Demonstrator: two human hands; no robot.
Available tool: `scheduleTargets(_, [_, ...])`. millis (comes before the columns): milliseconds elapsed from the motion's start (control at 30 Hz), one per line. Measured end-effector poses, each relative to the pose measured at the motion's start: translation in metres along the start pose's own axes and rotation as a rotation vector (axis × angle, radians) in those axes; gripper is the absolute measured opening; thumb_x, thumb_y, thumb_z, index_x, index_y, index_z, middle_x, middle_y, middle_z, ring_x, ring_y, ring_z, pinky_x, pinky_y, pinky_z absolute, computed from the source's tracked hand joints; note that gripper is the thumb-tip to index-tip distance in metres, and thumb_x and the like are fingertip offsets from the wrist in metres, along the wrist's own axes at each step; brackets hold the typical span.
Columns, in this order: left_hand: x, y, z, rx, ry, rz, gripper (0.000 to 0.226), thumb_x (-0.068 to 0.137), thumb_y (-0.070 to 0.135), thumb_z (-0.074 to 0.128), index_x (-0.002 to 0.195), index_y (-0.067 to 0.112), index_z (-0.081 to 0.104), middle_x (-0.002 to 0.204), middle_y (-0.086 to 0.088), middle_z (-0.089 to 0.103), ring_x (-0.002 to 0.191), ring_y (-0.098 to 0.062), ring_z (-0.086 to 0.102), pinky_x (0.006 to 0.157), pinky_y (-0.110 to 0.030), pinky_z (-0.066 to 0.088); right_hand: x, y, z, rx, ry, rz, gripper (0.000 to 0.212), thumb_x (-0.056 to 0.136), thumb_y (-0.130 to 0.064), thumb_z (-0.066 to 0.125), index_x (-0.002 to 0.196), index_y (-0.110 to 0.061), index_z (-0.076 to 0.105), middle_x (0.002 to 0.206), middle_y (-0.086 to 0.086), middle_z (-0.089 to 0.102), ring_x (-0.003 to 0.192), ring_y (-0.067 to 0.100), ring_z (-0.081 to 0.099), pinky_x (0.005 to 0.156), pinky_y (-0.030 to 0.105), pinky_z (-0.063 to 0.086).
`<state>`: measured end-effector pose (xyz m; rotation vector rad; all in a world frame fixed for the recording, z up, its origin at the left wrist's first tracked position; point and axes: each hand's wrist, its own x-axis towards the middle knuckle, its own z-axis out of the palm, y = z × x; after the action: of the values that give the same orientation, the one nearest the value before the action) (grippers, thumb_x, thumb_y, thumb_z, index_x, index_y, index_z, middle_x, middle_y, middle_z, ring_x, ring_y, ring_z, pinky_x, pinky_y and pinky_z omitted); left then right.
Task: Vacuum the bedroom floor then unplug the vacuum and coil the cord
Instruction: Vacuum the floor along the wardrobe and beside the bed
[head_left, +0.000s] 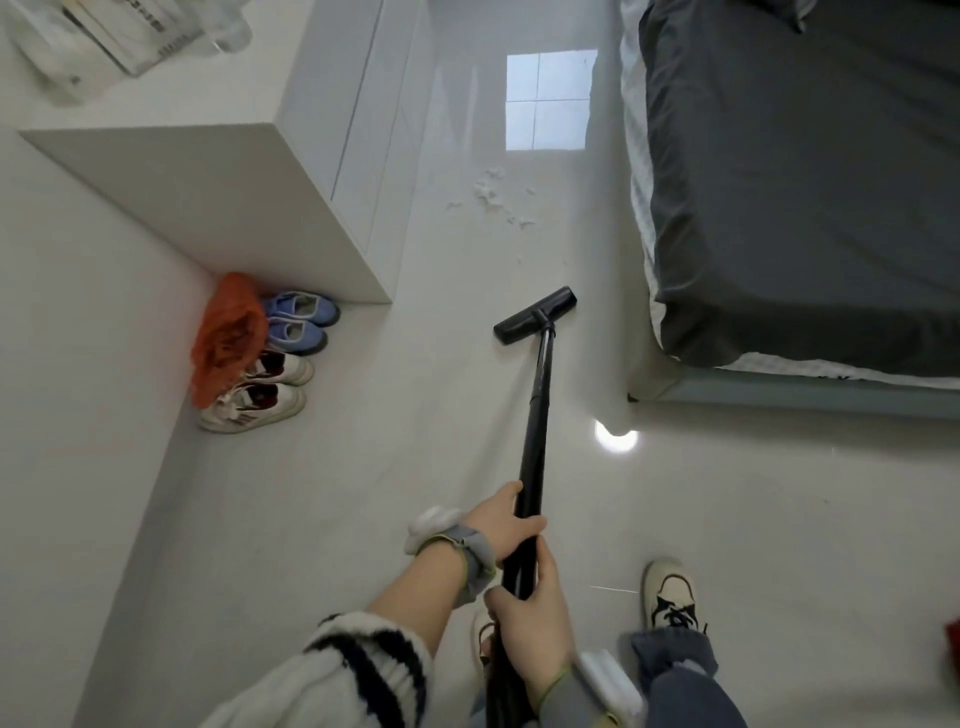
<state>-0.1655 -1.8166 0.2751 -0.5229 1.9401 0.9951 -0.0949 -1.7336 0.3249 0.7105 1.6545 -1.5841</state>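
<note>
1. Floor (311, 519): glossy pale tile across the whole bedroom. Two sneakered feet stand at 6 o'clock, the right foot (670, 592) in plain view and the other mostly hidden behind the hands.
2. Right hand (530, 629): the nearer of the two hands, at 6 o'clock. Its fingers and thumb are clamped round the vacuum wand (537, 415), and a strapped unit sits on the wrist.
3. Left hand (501, 525): just above the right hand on the same wand. Its fingers (532, 524) are curled over the tube from the left; the forearm comes out of a striped knit sleeve and wears a matching wrist unit.
4. Wand: one black tube, tilted forward toward 12 o'clock. It ends in one black floor head (535, 314) lying flat on the tile near the view's centre.
5. Lamp glare (615, 439): one round bright spot at 3 o'clock of the wand.
6. Shoes, four in two pairs at 9 o'clock of the floor head: a white pair (265, 389) nearer and a blue pair (301, 322) beyond. Both touch one orange cloth (226, 338) in the corner.
7. Paper scraps (491, 195): a loose scatter at 12 o'clock of the floor head, apart from it.
8. White cabinet (218, 197) at 10 o'clock; one bed (805, 182) with grey sheet at 2 o'clock.
9. Window reflection (550, 98): one, at 12 o'clock, farthest.
</note>
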Motion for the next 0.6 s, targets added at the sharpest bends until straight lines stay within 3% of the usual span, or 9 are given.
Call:
scheduleTargets(167, [-0.003,-0.004,-0.021,-0.011,0.027,0.027,0.07,0.091,0.036,0.055,0.15,0.021,0.021,0.136,-0.012,0.054,0.12,-0.028,0.057,0.101,-0.038,0.047,0.007,-0.006,0.021,0.081,-0.024,0.039,0.076,0.085,0.003,0.046,0.143,-0.041,0.024,0.105,0.012,0.053,0.036,0.02,0.046,0.039,0.024,0.042])
scheduleTargets(367, [0.005,0.021,-0.008,-0.117,0.071,0.049,0.067,0.093,0.034,0.053,0.15,0.024,0.021,0.131,-0.012,0.058,0.114,-0.026,0.06,0.098,-0.033,0.048,0.018,-0.02,-0.012,-0.03,-0.009,-0.03,0.08,0.085,0.004,0.052,0.147,-0.036,0.022,0.134,0.001,0.051,0.039,0.013,0.056,0.039,0.023,0.045])
scheduleTargets(600, [0.043,0.093,-0.01,-0.157,0.109,0.061,0.068,0.093,0.034,0.054,0.15,0.023,0.021,0.135,-0.01,0.055,0.118,-0.026,0.057,0.102,-0.037,0.046,0.061,-0.064,-0.065,-0.071,-0.047,-0.058,0.08,0.087,-0.004,0.054,0.146,-0.044,0.017,0.131,0.008,0.053,0.039,0.019,0.054,0.04,0.025,0.045])
